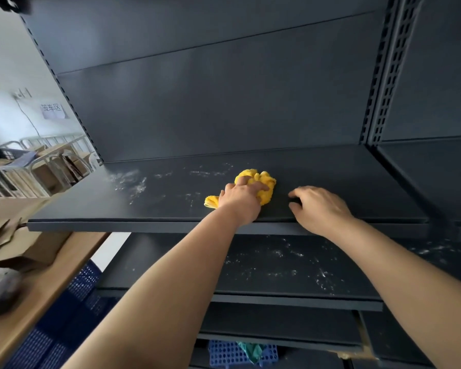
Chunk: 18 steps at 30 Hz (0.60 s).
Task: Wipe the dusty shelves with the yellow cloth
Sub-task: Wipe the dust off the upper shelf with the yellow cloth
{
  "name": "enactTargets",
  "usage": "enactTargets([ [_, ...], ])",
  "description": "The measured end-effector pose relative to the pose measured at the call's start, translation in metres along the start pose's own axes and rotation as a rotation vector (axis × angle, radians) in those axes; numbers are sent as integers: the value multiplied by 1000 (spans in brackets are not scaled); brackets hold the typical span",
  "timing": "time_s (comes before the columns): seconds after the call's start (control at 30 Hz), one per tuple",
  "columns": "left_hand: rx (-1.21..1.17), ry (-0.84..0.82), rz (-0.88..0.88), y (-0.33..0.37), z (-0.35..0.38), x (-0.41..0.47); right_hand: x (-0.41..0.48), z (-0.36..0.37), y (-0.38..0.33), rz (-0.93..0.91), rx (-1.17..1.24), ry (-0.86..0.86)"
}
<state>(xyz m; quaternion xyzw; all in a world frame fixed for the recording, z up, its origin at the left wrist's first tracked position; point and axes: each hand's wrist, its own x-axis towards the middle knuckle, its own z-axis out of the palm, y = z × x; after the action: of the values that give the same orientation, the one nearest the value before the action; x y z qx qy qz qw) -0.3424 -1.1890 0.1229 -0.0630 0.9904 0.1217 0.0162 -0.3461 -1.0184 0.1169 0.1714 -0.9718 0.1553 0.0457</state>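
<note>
A dark metal upper shelf (171,209) runs across the middle of the view, with white dust smeared over its left part (131,182). My left hand (240,198) grips the bunched yellow cloth (261,182) and presses it on the shelf near the centre. My right hand (320,206) rests flat on the shelf just right of the cloth, fingers spread, holding nothing. The lower shelf (290,265) beneath my arms carries scattered white dust.
A perforated upright post (383,75) divides this bay from another shelf bay at the right. A wooden table with cardboard (37,251) stands at the left. Blue perforated crates (237,352) sit low down, one holding a teal rag. Metal cage carts (37,166) stand far left.
</note>
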Motion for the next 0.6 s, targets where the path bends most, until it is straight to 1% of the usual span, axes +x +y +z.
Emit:
enactTargets([
  [0.2, 12, 15, -14, 16, 2, 29, 22, -8, 15, -42, -46, -20],
  [0.47, 20, 28, -43, 22, 5, 58, 40, -9, 20, -51, -104, 12],
  [0.6, 39, 37, -52, 21, 6, 72, 47, -9, 17, -53, -84, 17],
])
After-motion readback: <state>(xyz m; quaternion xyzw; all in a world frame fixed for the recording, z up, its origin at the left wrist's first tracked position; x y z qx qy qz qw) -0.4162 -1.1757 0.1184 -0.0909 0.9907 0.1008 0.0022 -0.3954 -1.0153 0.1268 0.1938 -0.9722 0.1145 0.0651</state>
